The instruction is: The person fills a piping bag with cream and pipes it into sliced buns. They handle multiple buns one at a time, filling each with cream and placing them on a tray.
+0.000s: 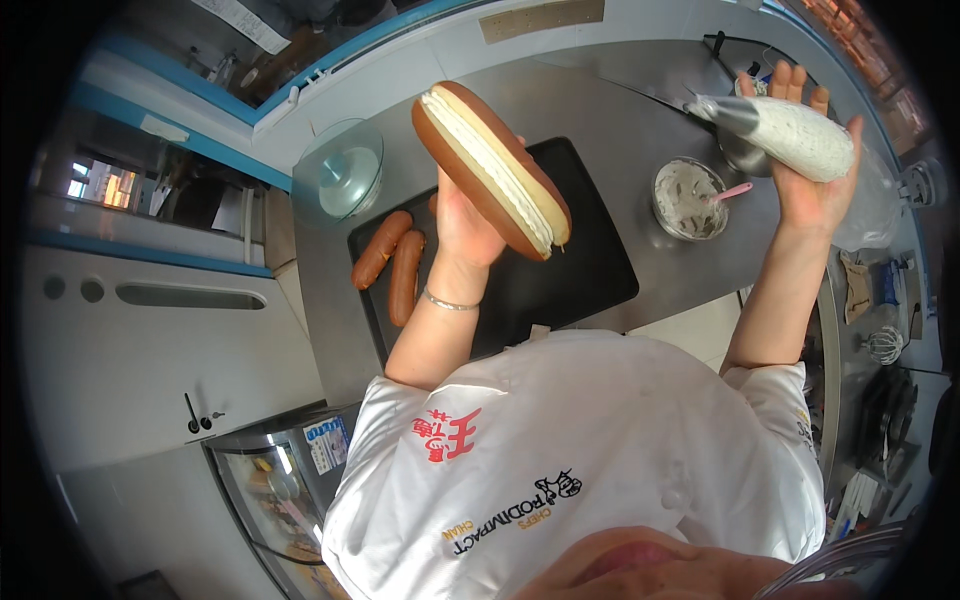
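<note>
My left hand point(466, 228) holds up a long brown bread roll point(455, 150), split lengthwise, with a band of white cream showing along the cut. Beneath it lies a black baking tray point(590, 265). Two smaller-looking brown long rolls point(405, 275) rest at the tray's left side, and part of another shows behind my wrist. On the right, my right hand point(812, 205) is raised with a filled piping bag point(805, 140) lying across the palm. Its metal nozzle point(738, 115) points left, toward the roll but well apart from it. The fingertips show above the bag.
A clear bowl with cream smears point(660, 205) and a pink-handled spatula point(733, 192) stands right of the tray. A glass bowl point(345, 180) sits at the left. A long thin blade point(645, 93) lies toward the back. The steel worktop point(480, 85) ends against a wall.
</note>
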Tool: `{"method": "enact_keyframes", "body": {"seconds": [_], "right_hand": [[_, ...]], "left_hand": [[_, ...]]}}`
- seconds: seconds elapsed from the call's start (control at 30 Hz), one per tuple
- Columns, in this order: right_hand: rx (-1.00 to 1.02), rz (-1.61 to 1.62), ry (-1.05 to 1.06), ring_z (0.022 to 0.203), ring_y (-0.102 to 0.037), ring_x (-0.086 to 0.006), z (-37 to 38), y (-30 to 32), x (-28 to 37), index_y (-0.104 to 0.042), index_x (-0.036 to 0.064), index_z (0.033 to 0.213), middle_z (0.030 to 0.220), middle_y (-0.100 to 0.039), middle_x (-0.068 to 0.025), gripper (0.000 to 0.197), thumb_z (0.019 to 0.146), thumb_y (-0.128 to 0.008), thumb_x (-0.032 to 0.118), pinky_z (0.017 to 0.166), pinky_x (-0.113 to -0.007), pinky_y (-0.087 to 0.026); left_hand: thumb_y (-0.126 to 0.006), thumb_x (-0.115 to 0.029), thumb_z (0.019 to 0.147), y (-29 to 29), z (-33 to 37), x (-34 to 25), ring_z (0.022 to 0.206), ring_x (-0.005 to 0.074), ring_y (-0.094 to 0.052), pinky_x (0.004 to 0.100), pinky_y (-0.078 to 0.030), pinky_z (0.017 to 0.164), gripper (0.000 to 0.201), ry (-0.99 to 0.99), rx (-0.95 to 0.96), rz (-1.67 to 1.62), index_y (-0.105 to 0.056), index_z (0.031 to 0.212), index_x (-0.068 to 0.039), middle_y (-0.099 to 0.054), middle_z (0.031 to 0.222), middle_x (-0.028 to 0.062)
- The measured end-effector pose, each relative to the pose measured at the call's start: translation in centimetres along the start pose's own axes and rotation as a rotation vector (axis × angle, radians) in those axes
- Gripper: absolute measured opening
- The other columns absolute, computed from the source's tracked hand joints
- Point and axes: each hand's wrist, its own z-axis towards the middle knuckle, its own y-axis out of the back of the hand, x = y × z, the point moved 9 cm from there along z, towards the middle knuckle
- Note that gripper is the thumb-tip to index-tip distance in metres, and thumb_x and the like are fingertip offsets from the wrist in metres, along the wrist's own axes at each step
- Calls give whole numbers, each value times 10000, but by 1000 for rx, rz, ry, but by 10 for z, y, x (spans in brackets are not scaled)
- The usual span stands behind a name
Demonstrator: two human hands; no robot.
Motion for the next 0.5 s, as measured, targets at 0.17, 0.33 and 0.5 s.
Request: {"method": "enact_keyframes", "body": {"seconds": [0.17,0.33,0.5], "right_hand": [[465,-2,-30,768,-467,-267,-26,-33,-30,-392,99,725,738,-461,-85,425,1046,-262,347,935,-498,-424],[897,-690,506,735,-447,-205,-91,-99,-37,-428,140,688,730,-452,-23,540,1019,-225,514,892,-454,-443],[1056,-827,705,667,-572,-224,-112,-110,-59,-423,110,588,694,-544,-56,653,966,-219,601,757,-430,-526]], "left_hand": [[-336,-535,992,-11,-6,26,1012,217,-619,365,-550,850,553,36,-91,75,-508,1261,-84,-610,1144,92],[-351,-519,992,-13,-10,50,1125,237,-564,397,-495,939,566,116,-33,107,-461,1333,-80,-560,1263,99],[-338,-528,998,-36,-13,56,1093,196,-586,358,-523,899,551,119,-79,189,-434,1349,-115,-564,1240,62]]}}
